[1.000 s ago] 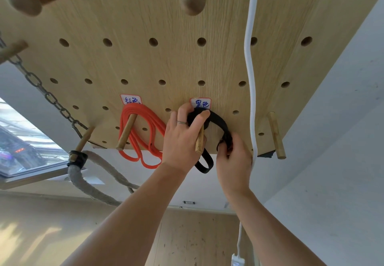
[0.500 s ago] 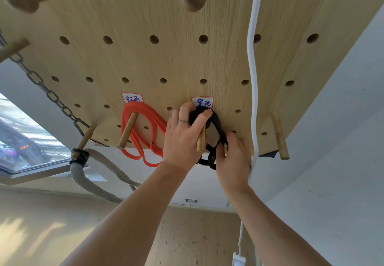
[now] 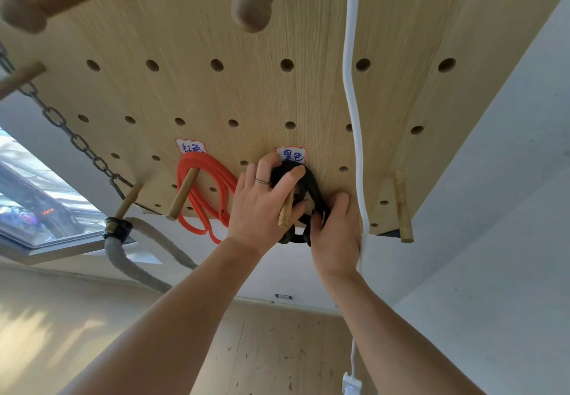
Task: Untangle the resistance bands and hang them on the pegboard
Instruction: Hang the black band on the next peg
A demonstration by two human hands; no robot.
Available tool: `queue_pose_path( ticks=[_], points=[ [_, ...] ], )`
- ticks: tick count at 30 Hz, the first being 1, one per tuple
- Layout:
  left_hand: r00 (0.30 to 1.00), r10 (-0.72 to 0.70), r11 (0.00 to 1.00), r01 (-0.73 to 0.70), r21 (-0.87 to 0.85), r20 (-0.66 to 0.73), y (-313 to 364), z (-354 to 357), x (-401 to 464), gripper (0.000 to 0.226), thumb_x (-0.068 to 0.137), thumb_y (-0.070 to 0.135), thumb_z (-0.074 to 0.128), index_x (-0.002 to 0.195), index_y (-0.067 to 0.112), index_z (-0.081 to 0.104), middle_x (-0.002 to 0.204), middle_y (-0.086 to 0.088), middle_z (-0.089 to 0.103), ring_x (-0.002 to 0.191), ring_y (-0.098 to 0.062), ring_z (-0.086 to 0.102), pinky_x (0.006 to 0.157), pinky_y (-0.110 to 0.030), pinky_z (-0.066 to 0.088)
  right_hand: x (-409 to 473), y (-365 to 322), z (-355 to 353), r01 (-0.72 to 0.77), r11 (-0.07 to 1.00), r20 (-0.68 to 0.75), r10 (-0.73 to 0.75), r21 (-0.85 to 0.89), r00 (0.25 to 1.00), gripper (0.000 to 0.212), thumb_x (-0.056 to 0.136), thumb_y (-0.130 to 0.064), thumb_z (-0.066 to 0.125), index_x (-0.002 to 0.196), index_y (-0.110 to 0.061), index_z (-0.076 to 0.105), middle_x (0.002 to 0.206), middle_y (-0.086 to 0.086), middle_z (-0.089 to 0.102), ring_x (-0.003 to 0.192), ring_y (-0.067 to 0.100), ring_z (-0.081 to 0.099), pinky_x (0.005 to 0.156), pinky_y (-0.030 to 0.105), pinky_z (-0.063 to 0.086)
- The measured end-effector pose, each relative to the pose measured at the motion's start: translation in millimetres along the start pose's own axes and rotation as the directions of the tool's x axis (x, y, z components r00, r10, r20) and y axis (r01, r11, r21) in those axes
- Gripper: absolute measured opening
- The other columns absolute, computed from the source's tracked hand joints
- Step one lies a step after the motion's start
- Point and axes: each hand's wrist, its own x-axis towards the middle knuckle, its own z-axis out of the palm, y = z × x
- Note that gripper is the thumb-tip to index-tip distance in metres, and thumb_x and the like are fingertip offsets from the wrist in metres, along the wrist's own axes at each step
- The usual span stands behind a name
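A wooden pegboard (image 3: 246, 95) fills the upper view. An orange resistance band (image 3: 203, 197) hangs in loops on a wooden peg (image 3: 182, 194) under a white label. A black resistance band (image 3: 311, 188) is looped over the peg (image 3: 286, 212) under the second label (image 3: 291, 154). My left hand (image 3: 262, 203) holds the band's top against that peg, fingers curled round band and peg. My right hand (image 3: 334, 228) grips the band's lower loops, bunched just below the board's bottom edge. Part of the band is hidden behind both hands.
A white cord (image 3: 354, 101) runs down the board just right of my right hand. A bare peg (image 3: 402, 206) sticks out further right. A chain (image 3: 71, 138) and a thick grey rope (image 3: 135, 259) hang at the left. Large knobbed pegs (image 3: 253, 3) protrude above.
My right hand has gathered the black band's hanging loop upward and moved closer to the peg. The band now bunches shorter under the peg. My left hand has stayed on the peg.
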Motion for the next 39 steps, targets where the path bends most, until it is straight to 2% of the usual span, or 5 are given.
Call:
queue_pose_path(
  ticks=[11,16,20,24,39],
  points=[
    [0.988,0.137,0.987,-0.13,-0.092,0.072,-21.2,-17.3,0.5,0.069,0.083,0.005,0.073,0.143,0.02,0.042,0.139,-0.011,0.047,0.105,-0.03,0.056,0.086,-0.044,0.055,-4.8,8.6,3.8,-0.027,0.999,0.127,0.032,-0.046,0.991,0.012,0.1,-0.012,0.06,0.109,-0.009,0.053,0.096,0.005,0.058,0.085,0.027,0.062,0.074,0.042,0.058],
    [0.978,-0.181,0.91,0.208,-0.358,0.107,-20.1,-17.6,-2.9,0.055,0.085,0.025,0.08,0.122,0.021,0.04,0.115,-0.002,0.047,0.083,-0.022,0.056,0.063,-0.043,0.057,-6.1,2.1,4.9,-0.101,0.995,0.071,0.103,-0.025,0.992,0.012,0.102,-0.009,0.056,0.114,-0.007,0.054,0.1,0.002,0.053,0.089,0.027,0.062,0.083,0.043,0.059],
    [0.934,-0.302,0.914,0.341,-0.222,0.19,-17.1,-8.3,-12.0,0.053,0.082,0.047,0.075,0.097,0.029,0.028,0.089,0.001,0.051,0.061,-0.02,0.053,0.047,-0.042,0.052,-10.2,-3.6,11.1,-0.148,0.987,0.046,0.151,-0.066,0.987,0.022,0.101,-0.009,0.058,0.122,-0.006,0.054,0.115,0.011,0.059,0.099,0.034,0.066,0.087,0.048,0.059],
    [0.847,-0.437,0.85,0.499,-0.171,0.301,-24.4,8.8,-32.4,0.063,0.071,0.052,0.081,0.098,0.022,0.033,0.091,0.002,0.052,0.076,-0.023,0.055,0.059,-0.036,0.051,-14.9,-7.4,18.9,-0.163,0.978,0.044,0.17,-0.134,0.984,0.029,0.099,-0.008,0.062,0.126,-0.006,0.051,0.12,0.014,0.057,0.099,0.035,0.066,0.085,0.046,0.059],
    [0.869,-0.362,0.882,0.437,-0.178,0.339,-31.8,24.5,-39.4,0.027,0.091,0.023,0.064,0.106,0.018,0.042,0.111,-0.003,0.057,0.071,-0.021,0.056,0.05,-0.031,0.048,-15.2,-9.9,33.0,-0.26,0.95,-0.083,0.248,-0.175,0.965,0.029,0.097,-0.008,0.067,0.122,-0.005,0.053,0.122,0.012,0.057,0.097,0.032,0.069,0.083,0.043,0.061]
  ],
)
